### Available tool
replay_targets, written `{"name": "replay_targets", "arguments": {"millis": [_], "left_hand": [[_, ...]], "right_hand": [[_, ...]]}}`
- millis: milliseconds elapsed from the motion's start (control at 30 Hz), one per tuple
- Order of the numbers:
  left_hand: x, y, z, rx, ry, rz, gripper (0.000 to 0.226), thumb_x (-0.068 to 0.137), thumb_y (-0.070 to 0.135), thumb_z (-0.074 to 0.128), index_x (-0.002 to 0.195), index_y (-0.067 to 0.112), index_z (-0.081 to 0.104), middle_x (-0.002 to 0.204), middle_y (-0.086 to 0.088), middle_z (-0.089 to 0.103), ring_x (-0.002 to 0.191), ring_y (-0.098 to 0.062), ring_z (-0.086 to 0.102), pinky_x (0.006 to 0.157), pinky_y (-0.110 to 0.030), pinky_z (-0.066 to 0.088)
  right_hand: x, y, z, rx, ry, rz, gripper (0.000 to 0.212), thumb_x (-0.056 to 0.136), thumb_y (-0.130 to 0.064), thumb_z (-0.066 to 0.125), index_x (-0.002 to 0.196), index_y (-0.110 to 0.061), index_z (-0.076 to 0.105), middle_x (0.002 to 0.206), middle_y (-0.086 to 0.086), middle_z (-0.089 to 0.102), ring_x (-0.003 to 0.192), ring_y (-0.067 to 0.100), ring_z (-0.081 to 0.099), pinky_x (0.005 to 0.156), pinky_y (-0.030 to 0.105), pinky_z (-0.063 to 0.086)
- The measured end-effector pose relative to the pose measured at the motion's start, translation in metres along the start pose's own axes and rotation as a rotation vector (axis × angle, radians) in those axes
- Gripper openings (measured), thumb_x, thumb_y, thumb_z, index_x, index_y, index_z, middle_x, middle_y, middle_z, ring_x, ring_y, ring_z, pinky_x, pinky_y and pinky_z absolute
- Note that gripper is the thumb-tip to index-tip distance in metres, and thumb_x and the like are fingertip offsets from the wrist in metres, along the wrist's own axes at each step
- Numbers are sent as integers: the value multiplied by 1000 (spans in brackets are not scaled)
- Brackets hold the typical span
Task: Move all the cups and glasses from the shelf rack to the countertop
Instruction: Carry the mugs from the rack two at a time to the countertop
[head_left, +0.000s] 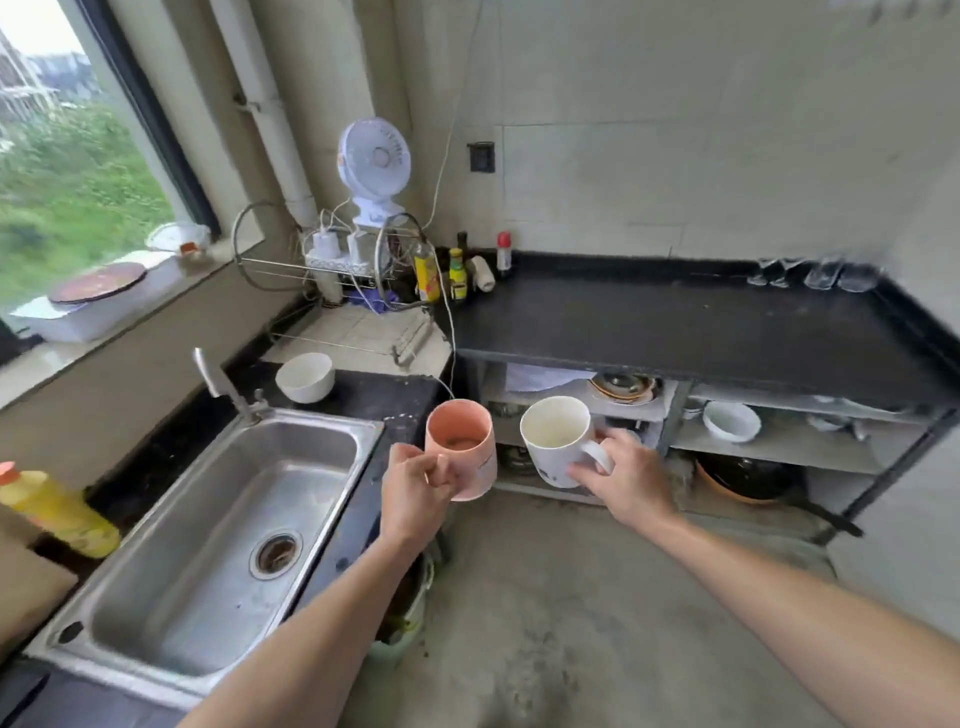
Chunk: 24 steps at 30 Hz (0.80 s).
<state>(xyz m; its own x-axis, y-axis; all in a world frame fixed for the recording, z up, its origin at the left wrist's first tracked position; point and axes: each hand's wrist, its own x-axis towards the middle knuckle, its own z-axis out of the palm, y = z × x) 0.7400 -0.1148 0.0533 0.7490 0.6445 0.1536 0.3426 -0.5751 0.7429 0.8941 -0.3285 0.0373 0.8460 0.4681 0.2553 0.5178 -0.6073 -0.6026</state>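
My left hand (415, 486) grips a pink mug (461, 447) by its handle, held upright in the air in front of the sink counter's edge. To its right, my right hand (626, 475) holds a white mug (556, 441) by its handle, also upright, in front of the shelf rack (670, 415) under the black countertop (675, 325). Several clear glasses (815, 273) stand upside down at the countertop's far right corner. The rack's shelves hold plates and a white bowl (731, 421).
A steel sink (223, 519) with a tap lies at the left, a white bowl (305, 376) behind it. A wire dish rack (332, 270) with a small fan (375, 171) fills the corner, sauce bottles (441, 270) beside it. A yellow bottle (57, 512) lies far left.
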Motion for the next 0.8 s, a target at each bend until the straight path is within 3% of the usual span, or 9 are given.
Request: {"name": "replay_targets", "arguments": {"millis": [133,400,567,667,800], "left_hand": [[75,26,60,12,-91,42,32,74,19,76,54,16,52,91,-2,48,74,-16,49,68,-23,35],[217,115,177,-48,-282,180,33,77,23,76,55,13,52,95,-1,46,76,-16,49,72,-21,36],[258,169,252,-61,-411,227,31,80,21,72,59,8,53,94,1,45,69,-11,47,65,-17,37],[280,200,313,-49,-478,254,30,78,20,73,62,2,54,95,-3,45,67,-11,44,64,-20,37],[308,245,390,-36,-526,266,24,75,20,76,68,9,56,95,-2,47,70,-13,46,66,-22,39]], "right_hand": [[49,53,-14,-30,67,82,44,70,-39,79,95,-4,69,112,4,65,92,30,63,75,40,49],[147,138,-76,-54,227,282,40,73,-35,78,99,-6,68,110,3,65,91,24,63,71,29,44],[170,194,-116,-29,299,401,35,73,-29,78,101,-10,69,108,3,65,92,23,62,76,33,47],[187,242,-137,-36,337,497,36,75,-28,76,105,-9,68,111,4,64,92,23,61,76,32,45],[220,321,-161,-36,335,542,37,76,-32,75,106,-11,67,109,-1,61,86,14,54,73,24,39]]}}
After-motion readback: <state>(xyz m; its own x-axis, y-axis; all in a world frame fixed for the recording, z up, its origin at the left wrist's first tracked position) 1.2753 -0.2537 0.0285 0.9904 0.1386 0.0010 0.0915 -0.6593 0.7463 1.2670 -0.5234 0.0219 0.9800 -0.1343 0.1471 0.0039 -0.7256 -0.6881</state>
